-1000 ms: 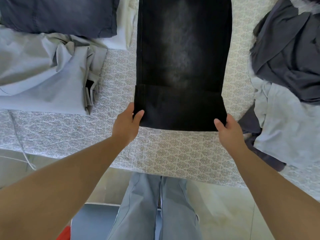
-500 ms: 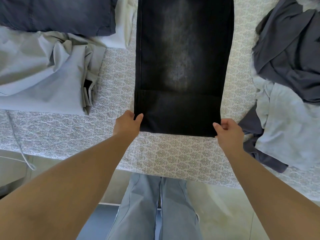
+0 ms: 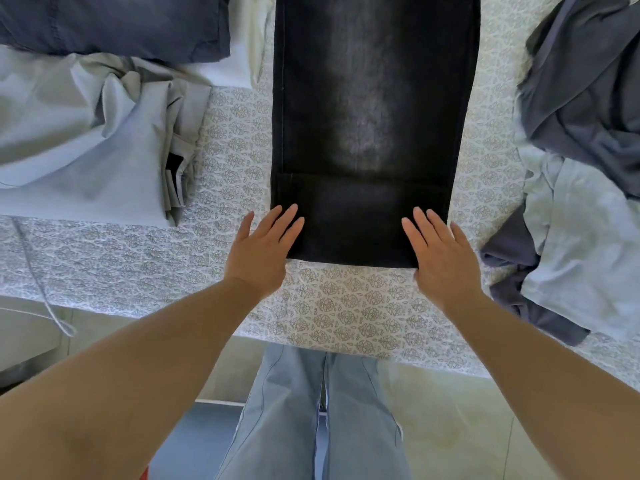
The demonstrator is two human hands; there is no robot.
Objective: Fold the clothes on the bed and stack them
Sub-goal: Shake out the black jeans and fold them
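Patterned white bedding (image 3: pixel 346 306) covers the bed, whose near edge runs across the lower part of the head view, with pale floor below it. Black jeans (image 3: pixel 370 116) lie flat in the middle of the bed, their long axis running straight away from the person, the far end cut off by the top of the frame and the near end doubled over into a short folded band. Left hand (image 3: pixel 265 247) lies flat with straight, spread fingers on the near left corner of that band, partly on the bedding. Right hand (image 3: pixel 441 252) does the same at the near right corner, fingers straight and pressing down, gripping nothing. Crumpled light grey garments (image 3: pixel 86 143) sit to the left under a folded dark blue piece (image 3: pixel 114 22). Dark grey and pale clothes (image 3: pixel 581 140) are heaped on the right.
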